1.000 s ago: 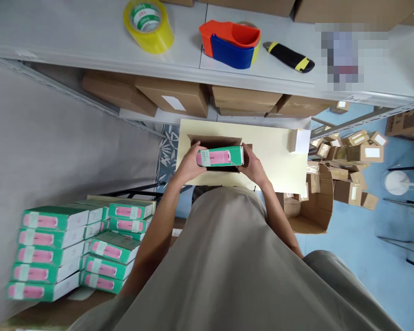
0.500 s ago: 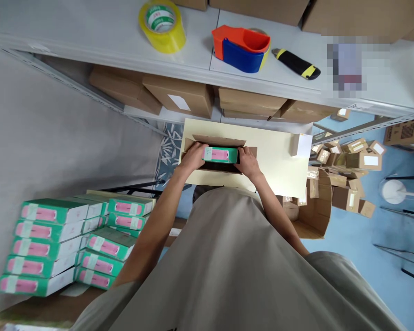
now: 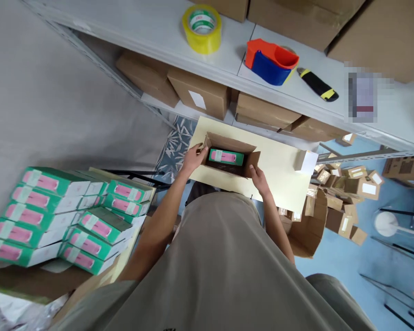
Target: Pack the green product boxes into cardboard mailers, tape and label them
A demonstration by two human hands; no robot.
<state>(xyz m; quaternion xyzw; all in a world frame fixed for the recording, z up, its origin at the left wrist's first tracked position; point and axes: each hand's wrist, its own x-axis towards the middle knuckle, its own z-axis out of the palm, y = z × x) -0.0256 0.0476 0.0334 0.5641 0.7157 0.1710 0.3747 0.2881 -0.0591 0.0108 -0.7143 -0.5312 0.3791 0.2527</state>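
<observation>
An open brown cardboard box (image 3: 227,172) stands on the pale yellow tabletop (image 3: 279,174), its flaps raised. Inside it lies a green and white product box (image 3: 227,156) with a pink picture on top. My left hand (image 3: 193,158) has its fingers closed at the left end flap of the cardboard box. At the opposite end, my right hand (image 3: 260,178) holds the right flap between thumb and fingers. Neither hand touches the green box.
Green boxes (image 3: 31,214) are stacked at the left. On the grey shelf (image 3: 234,46) lie yellow tape (image 3: 203,30), a red and blue tape dispenser (image 3: 271,62) and a utility knife (image 3: 318,85). A white box (image 3: 305,162) sits at the tabletop's right end. Small cartons (image 3: 345,216) crowd the floor.
Both hands have let go of the green box, which now rests down inside the cardboard box. They have moved outward to the box's end flaps. The camera view has tilted.
</observation>
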